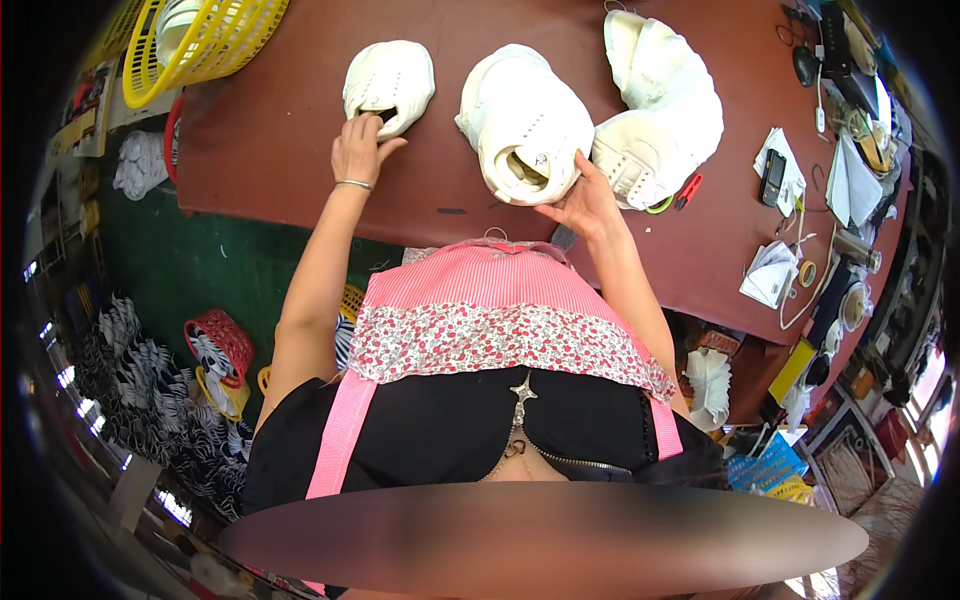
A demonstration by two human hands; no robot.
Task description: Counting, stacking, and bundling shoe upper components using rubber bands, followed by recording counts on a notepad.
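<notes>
A single white shoe upper [392, 80] lies at the left of the table, its opening toward me. My left hand [356, 152] touches its near edge, fingertips at the opening and thumb stretched out to the side. In the middle is a stack of white shoe uppers [535, 125], nested in one another. My right hand [590, 205] holds the near right side of that stack, with the thumb along its lower edge. Just right of it, a second, curved row of white uppers [668, 110] fans toward the far edge.
Red-handled snippers [689, 192] lie beside the curved row. A yellow basket [215, 45] with white pieces stands at the far left. Along the right are a dark handheld device [773, 177], papers [768, 272] and a tape roll [807, 272]. A red basket [220, 345] sits below the table, left.
</notes>
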